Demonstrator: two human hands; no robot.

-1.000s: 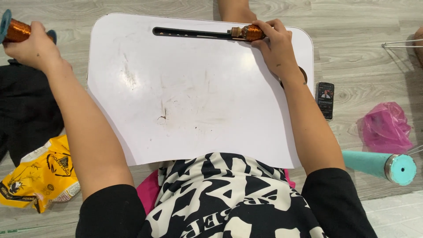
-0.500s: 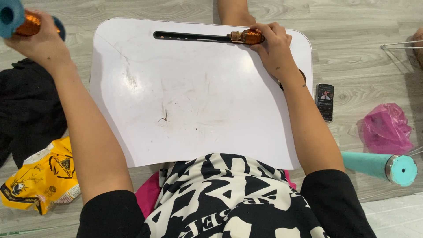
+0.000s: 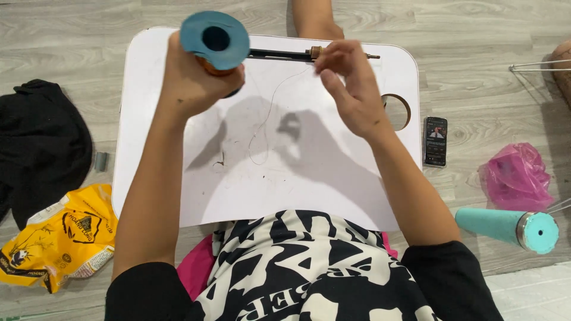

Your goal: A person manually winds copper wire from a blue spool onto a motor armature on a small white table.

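A pale wood-plank floor (image 3: 488,35) runs under everything, and a white lap surface (image 3: 297,178) sits across the person's knees. At far left a black cloth (image 3: 41,148) lies heaped on the floor, with a small grey cylinder (image 3: 102,160) just beside it and a crumpled yellow bag (image 3: 59,244) below.

Over the surface's upper left, the left hand (image 3: 193,83) is raised, its fingers closed around an orange spool with a teal flange (image 3: 215,39) facing the camera. A thin wire (image 3: 267,119) curls loosely down onto the surface between the two hands. Along the far edge lies a black rod with a brass fitting (image 3: 309,54).

The right hand (image 3: 354,89) hovers near that fitting, its fingers pinched together, seemingly on the wire's end, though the strand is too fine to be sure.

Right of the surface lie a dark phone (image 3: 435,141), a pink bag (image 3: 516,177) and a teal cone spool (image 3: 508,224).

The step in hand looks like drawing wire off the spool towards the rod; the next move likely calls for keeping the strand taut and guiding its end precisely.
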